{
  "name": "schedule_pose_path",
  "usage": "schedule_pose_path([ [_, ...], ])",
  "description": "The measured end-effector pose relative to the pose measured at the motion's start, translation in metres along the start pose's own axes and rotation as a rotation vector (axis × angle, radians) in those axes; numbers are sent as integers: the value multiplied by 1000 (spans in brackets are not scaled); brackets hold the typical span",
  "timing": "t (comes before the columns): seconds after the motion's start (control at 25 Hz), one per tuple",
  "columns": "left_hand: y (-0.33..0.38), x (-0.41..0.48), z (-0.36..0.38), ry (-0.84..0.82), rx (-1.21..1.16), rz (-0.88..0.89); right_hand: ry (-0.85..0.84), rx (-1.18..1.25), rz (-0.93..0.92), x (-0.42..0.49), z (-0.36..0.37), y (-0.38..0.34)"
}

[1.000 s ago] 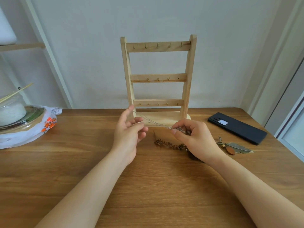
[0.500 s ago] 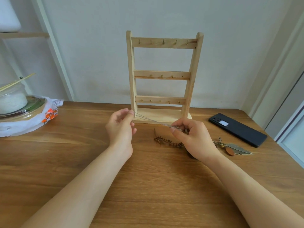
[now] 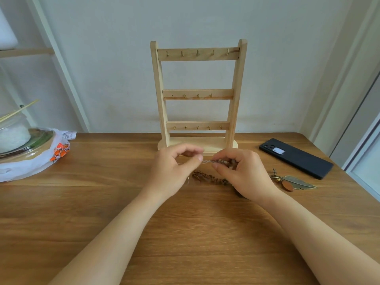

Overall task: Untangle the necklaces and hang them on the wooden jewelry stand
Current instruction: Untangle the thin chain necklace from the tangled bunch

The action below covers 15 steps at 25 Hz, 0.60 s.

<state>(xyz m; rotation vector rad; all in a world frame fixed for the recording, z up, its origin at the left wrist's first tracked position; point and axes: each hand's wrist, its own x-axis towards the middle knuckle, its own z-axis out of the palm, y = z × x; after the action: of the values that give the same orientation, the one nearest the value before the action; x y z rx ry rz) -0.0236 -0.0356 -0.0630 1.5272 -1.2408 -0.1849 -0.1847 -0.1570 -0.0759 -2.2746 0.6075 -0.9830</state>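
Observation:
A wooden jewelry stand [image 3: 198, 94] with three hook bars stands upright at the back of the table; no chain hangs on it. In front of its base, my left hand [image 3: 174, 171] pinches a thin silver necklace [image 3: 206, 161] between thumb and fingers. My right hand [image 3: 244, 173] pinches the tangled part of the same chain, close to my left fingertips. A brown beaded necklace [image 3: 207, 177] lies on the wood under and between my hands, partly hidden by my right hand. A feather pendant [image 3: 296, 182] with a brown oval charm lies right of my right hand.
A black phone [image 3: 296, 158] lies at the right, near the table's edge [image 3: 349, 173]. At the far left sit a glass bowl with sticks [image 3: 14, 132] and a white plastic bag with orange print [image 3: 59, 150]. A white shelf frame [image 3: 61, 64] leans by the wall.
My left hand has moved right, toward my right hand, so the stretched silver chain between them is now short. The view has tilted slightly downward.

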Motion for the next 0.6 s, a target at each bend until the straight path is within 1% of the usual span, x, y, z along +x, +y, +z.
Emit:
schedule_pose_path([
  [0.08,-4,-3,3,-76,35,-61,1,-4,-21,-1,1,-1],
  [0.16,-5,-2,5,-79,56,-86,3,-3,-33,-1,2,-2],
  [0.32,-6,-2,6,-45,131,-33,-19,19,-34,0,2,-4],
  [0.48,-9,-2,6,-17,256,51,-95,19,-39,-1,3,-7],
  [0.6,-10,-4,7,-53,255,62,-111,11,-24,-2,3,-5],
])
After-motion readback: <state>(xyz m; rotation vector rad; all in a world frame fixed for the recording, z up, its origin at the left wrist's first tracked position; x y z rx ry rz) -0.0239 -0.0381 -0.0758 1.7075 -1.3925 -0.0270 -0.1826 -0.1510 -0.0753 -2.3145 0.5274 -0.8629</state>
